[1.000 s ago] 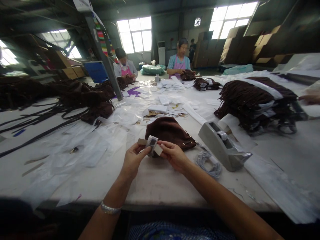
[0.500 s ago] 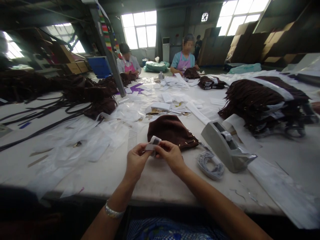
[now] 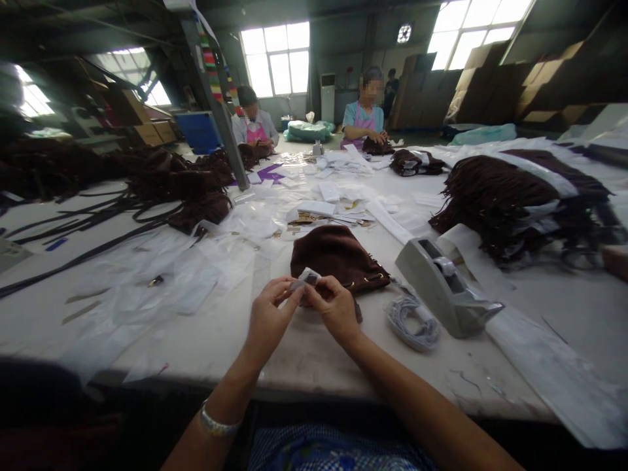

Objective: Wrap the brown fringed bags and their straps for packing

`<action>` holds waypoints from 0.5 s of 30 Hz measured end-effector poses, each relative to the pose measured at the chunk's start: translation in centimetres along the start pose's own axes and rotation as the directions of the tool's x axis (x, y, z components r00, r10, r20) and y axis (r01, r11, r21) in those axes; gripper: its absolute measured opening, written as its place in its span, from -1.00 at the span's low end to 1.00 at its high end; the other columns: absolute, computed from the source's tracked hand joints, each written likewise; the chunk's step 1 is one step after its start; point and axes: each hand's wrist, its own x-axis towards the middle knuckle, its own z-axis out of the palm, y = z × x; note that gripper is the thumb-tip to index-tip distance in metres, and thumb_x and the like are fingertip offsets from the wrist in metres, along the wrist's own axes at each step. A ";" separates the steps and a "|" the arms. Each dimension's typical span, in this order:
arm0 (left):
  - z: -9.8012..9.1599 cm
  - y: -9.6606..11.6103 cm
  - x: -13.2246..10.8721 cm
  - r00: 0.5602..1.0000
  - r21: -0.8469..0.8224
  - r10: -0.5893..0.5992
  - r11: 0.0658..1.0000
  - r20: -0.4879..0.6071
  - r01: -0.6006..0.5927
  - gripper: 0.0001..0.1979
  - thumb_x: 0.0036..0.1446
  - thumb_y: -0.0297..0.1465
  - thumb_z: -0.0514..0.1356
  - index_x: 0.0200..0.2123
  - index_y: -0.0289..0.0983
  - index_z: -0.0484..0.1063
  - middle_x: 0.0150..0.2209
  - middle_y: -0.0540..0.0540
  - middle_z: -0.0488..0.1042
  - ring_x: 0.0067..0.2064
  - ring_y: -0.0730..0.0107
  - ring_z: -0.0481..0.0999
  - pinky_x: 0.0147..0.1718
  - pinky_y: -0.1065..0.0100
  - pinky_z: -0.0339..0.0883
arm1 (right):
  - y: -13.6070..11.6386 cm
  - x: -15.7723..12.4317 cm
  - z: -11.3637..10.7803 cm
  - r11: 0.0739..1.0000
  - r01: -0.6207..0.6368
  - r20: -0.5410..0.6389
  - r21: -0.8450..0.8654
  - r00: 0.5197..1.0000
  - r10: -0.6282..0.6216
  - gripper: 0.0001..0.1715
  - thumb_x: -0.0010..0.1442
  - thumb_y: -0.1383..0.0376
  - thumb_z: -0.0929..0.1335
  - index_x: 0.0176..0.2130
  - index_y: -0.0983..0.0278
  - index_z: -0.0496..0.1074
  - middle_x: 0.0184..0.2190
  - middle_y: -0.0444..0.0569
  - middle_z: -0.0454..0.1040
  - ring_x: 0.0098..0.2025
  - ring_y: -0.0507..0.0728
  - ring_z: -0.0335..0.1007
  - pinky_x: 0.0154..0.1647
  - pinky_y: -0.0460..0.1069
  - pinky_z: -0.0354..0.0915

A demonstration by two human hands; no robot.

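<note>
Both my left hand (image 3: 275, 311) and my right hand (image 3: 336, 311) are closed, pinching a small white label (image 3: 310, 275) between thumbs and fingers. A dark patch shows on the label, and the fingertips cover part of it. Just behind lies a dark brown bag (image 3: 331, 255) with gold eyelets along its edge, flat on the table. What joins the label to the bag, if anything, is hidden by my hands. Right of my hands sit a coil of grey cord (image 3: 413, 324) and a grey tape dispenser (image 3: 444, 288).
Clear plastic bags (image 3: 147, 288) spread over the left of the table (image 3: 314, 366). Brown fringed bundles (image 3: 520, 196) are stacked at right, and brown bags with straps (image 3: 196, 203) lie at left. A metal post (image 3: 226, 124) rises behind. Two co-workers (image 3: 364, 118) work across the table.
My left fingers have shifted over the label, which now shows less and is tilted differently. Across the table, the co-worker at right has moved their hands onto a brown item.
</note>
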 end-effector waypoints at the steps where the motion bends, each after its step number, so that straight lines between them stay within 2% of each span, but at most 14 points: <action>1: -0.1 0.0 0.1 0.999 0.051 0.039 0.998 -0.015 -0.038 -0.82 0.05 -0.28 0.34 -0.29 -0.23 0.62 -0.13 -0.12 0.57 -0.12 0.19 0.55 -0.12 0.31 0.44 | 0.1 -0.1 0.0 1.000 0.008 0.003 -0.003 1.000 -0.007 -0.63 0.11 -0.01 0.44 -0.35 0.24 0.41 -0.43 -0.09 0.44 -0.42 0.09 0.41 -0.38 -0.04 0.33; 3: -0.3 0.0 0.3 0.998 0.132 0.058 0.990 -0.001 -0.058 -0.83 0.04 -0.29 0.34 -0.29 -0.21 0.63 -0.17 -0.12 0.59 -0.14 0.18 0.57 -0.11 0.30 0.44 | 0.4 -0.2 0.0 0.999 0.027 0.012 -0.019 1.000 -0.027 -0.64 0.11 0.01 0.44 -0.33 0.24 0.43 -0.41 -0.08 0.45 -0.39 0.09 0.41 -0.34 -0.04 0.33; 8: -0.9 -0.2 0.5 0.998 0.197 -0.042 0.980 0.054 0.030 -0.77 0.06 -0.24 0.33 -0.22 -0.20 0.63 -0.26 -0.10 0.64 -0.21 0.14 0.62 -0.17 0.25 0.46 | 0.5 -0.6 -0.3 0.989 0.099 0.018 -0.112 0.995 -0.097 -0.68 0.16 0.04 0.43 -0.33 0.25 0.46 -0.36 -0.05 0.46 -0.32 0.10 0.40 -0.28 -0.04 0.31; 12: -1.1 -0.4 0.3 0.997 0.173 -0.065 0.983 0.049 0.055 -0.76 0.05 -0.22 0.33 -0.26 -0.23 0.63 -0.28 -0.11 0.65 -0.23 0.13 0.62 -0.20 0.26 0.47 | 0.3 -0.8 -0.4 0.977 0.139 0.062 -0.163 0.990 -0.130 -0.72 0.19 0.08 0.42 -0.32 0.25 0.48 -0.35 -0.04 0.48 -0.30 0.11 0.40 -0.25 -0.04 0.30; 15: -0.6 -0.2 -0.1 1.000 0.259 -0.018 0.966 0.001 0.017 -0.78 0.07 -0.24 0.31 -0.26 -0.22 0.64 -0.29 -0.10 0.65 -0.25 0.16 0.62 -0.21 0.27 0.47 | 0.2 -0.9 -0.2 0.961 0.189 0.050 -0.200 0.982 -0.183 -0.75 0.20 0.12 0.41 -0.36 0.26 0.47 -0.38 -0.06 0.46 -0.33 0.09 0.38 -0.28 -0.05 0.28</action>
